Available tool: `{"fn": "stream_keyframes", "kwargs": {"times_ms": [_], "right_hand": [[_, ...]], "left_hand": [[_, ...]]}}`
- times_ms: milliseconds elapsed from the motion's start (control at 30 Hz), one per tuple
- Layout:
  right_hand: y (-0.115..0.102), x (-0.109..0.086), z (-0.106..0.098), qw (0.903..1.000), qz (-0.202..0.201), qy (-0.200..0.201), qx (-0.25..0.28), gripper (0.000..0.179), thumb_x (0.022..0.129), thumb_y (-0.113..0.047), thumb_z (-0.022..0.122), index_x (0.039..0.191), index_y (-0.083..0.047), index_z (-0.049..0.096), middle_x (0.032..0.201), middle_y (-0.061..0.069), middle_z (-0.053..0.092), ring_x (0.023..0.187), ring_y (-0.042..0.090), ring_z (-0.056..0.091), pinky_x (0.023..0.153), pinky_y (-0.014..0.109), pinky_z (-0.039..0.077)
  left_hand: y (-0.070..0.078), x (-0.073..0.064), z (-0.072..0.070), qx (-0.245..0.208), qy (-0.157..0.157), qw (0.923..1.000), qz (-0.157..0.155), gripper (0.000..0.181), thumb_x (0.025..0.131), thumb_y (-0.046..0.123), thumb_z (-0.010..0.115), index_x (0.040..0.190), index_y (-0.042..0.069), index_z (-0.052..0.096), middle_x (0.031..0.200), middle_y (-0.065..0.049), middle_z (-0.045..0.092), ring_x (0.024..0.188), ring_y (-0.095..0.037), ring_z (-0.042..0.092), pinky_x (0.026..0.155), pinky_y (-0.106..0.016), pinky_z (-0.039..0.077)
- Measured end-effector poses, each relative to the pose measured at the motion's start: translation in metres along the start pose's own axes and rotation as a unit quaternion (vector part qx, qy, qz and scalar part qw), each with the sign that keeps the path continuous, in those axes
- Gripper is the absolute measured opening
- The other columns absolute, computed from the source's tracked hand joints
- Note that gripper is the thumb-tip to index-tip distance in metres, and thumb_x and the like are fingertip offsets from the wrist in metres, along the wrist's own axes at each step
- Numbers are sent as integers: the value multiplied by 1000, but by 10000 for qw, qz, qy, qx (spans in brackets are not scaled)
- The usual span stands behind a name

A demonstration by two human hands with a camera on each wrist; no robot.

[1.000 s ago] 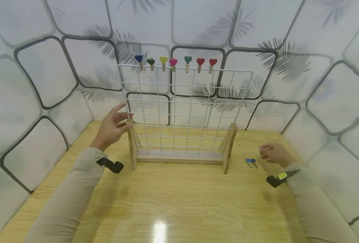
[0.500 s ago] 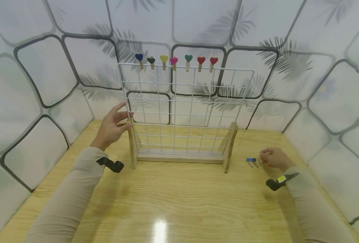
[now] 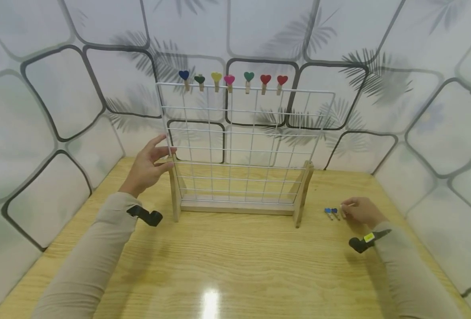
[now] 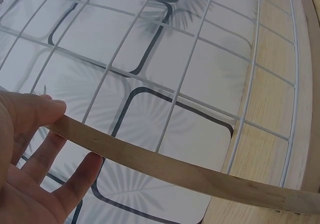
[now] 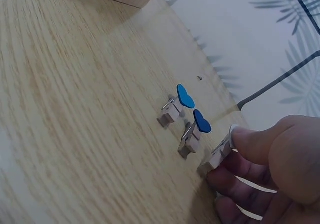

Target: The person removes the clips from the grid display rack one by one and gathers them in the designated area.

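Apparently I'm at the pick-up: my right hand [image 5: 270,166] pinches the pale clip [image 5: 217,156], right of the rack [image 3: 235,206], whose left end my left hand [image 3: 145,167] grips. Next probably calls for lifting clear of the blue clips [image 5: 185,96], nearer the rack.

The stand [image 3: 237,207] is placed on the table [image 3: 227,248], before the backdrop [image 3: 267,26]; it carries the grid [image 3: 251,151] between its two side posts; along the top wire, from near its left end to past the middle, seven clips [image 3: 249,77] sit in one row; the left hand [image 3: 147,166] is at the left post [image 3: 174,190]; to the right of the stand, two clips [image 5: 185,96] lie side by side on the table; just right of these, another clip [image 5: 220,151] is in the right hand [image 3: 363,212].
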State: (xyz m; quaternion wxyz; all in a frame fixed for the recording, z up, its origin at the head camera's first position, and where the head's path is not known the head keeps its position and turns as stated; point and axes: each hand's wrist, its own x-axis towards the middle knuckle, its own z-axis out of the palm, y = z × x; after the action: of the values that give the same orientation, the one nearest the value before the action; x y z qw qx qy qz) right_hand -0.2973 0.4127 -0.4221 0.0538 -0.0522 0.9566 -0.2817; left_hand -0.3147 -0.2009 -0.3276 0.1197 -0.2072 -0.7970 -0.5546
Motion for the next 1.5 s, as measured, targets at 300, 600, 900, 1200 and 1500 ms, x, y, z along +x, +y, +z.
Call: {"fn": "stream_keyframes", "kwargs": {"times_ms": [300, 600, 900, 1200, 1500], "right_hand": [[3, -2, 2, 9987, -189, -14, -467, 31, 95, -16, 60, 107, 12, 64, 101, 30, 66, 87, 39, 65, 73, 43, 53], [9, -4, 8, 9983, -139, 34, -561, 32, 95, -18, 60, 107, 11, 65, 96, 24, 69, 88, 38, 65, 77, 47, 51], [5, -6, 7, 9991, -105, -68, -417, 32, 96, -17, 60, 109, 12, 63, 95, 24, 69, 81, 31, 66, 72, 41, 53], [4, 0, -8, 9995, -69, -269, -122, 40, 99, -19, 54, 118, 16, 56, 104, 32, 64, 86, 36, 65, 73, 44, 55], [-7, 10, -33, 9949, 84, -186, 987, 43, 104, -14, 39, 130, 20, 41, 116, 37, 58, 88, 25, 69, 75, 38, 57]], "left_hand": [[2, 0, 3, -113, -32, 9999, -57, 76, 90, -6, 63, 154, 7, 23, 133, -26, 53, 128, -32, 47, 94, -32, 46], [1, -1, 4, -107, -40, 9998, -146, 76, 91, -6, 62, 154, 10, 24, 133, -25, 53, 129, -31, 47, 93, -30, 46], [-2, -1, 4, -122, -19, 9999, -50, 75, 90, -6, 63, 154, 9, 25, 132, -25, 54, 128, -29, 48, 92, -27, 47], [-2, 0, 2, -123, 25, 9999, -2, 75, 90, -7, 63, 153, 8, 25, 132, -24, 54, 127, -28, 48, 90, -25, 47], [0, 1, 2, -46, 64, 10000, -36, 75, 90, -7, 62, 154, 9, 25, 133, -23, 54, 128, -31, 47, 99, -46, 44]]}}
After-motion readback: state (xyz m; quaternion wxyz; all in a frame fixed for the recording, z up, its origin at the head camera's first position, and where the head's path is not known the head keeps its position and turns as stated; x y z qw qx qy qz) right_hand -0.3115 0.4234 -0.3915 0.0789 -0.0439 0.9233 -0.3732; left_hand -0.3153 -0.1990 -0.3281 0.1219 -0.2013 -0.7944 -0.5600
